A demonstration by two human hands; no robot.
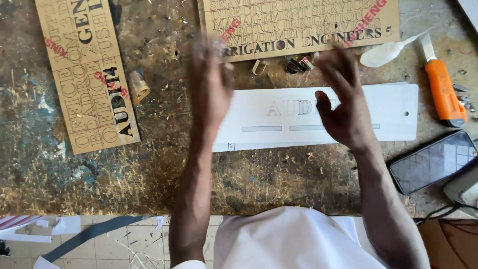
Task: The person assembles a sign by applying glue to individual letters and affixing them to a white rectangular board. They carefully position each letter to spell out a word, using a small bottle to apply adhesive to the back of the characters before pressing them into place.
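**Two open hands over a white lettered plate**

A long white plate [393, 112] with cut-out letters is laid flat on a worn, paint-flecked workbench [74, 174], near the middle of the view. The left hand [211, 84] is seen above the plate's left end; it is blurred, so contact with the plate cannot be told, though it appears spread and nothing is held in it. The right hand [343, 102] is placed over the plate's middle, fingers splayed wide and empty, part of the lettering being covered by it.

Beyond the plate a tan stencil board [298, 25] is laid along the far edge, and a second tan stencil board [84, 74] is set at a slant on the left. An orange utility knife [443, 89] is found at the right, just beyond a dark phone [432, 162]. Small metal clips [298, 65] are scattered between the plate and the far board.
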